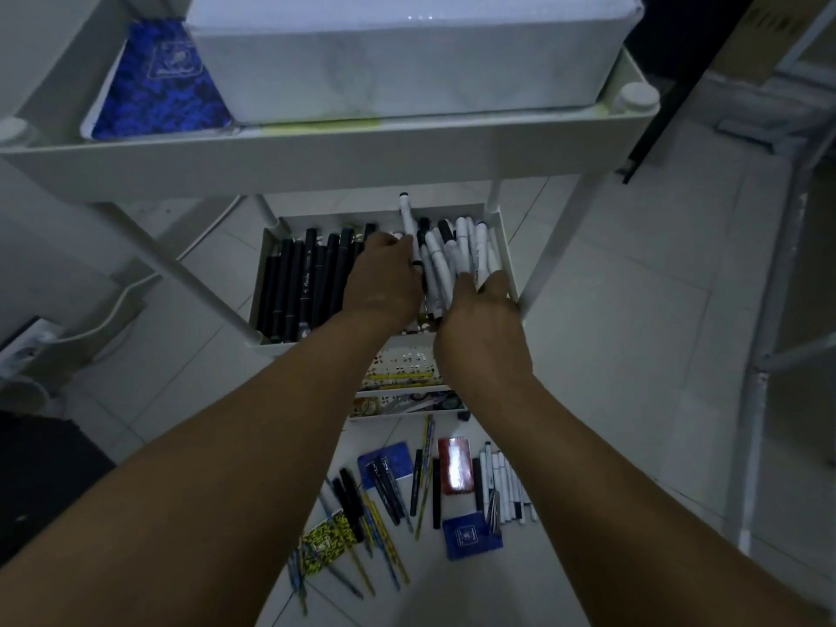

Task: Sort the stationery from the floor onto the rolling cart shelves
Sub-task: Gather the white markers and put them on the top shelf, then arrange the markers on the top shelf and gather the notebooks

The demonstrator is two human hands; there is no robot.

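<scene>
Both my hands reach into the middle shelf point(264, 264) of the white rolling cart. My left hand point(384, 278) pinches one white marker point(407, 224) that sticks up at a tilt. My right hand point(479, 319) rests on the near ends of a bundle of white markers point(457, 251) lying in the shelf's right half; its fingertips are hidden among them. Black markers point(298, 282) fill the shelf's left half. On the floor below lie loose pens and pencils point(384, 513), white markers point(502, 481), small blue notebooks point(470, 536), a yellow patterned notebook point(325, 540) and a red case point(454, 466).
The cart's top shelf point(316, 156) holds a blue notebook point(158, 83) and a large white box point(407, 52). A lower shelf point(407, 414) with tape rolls shows under my arms. A power strip and cable point(31, 341) lie at left. A white metal frame point(769, 310) stands at right.
</scene>
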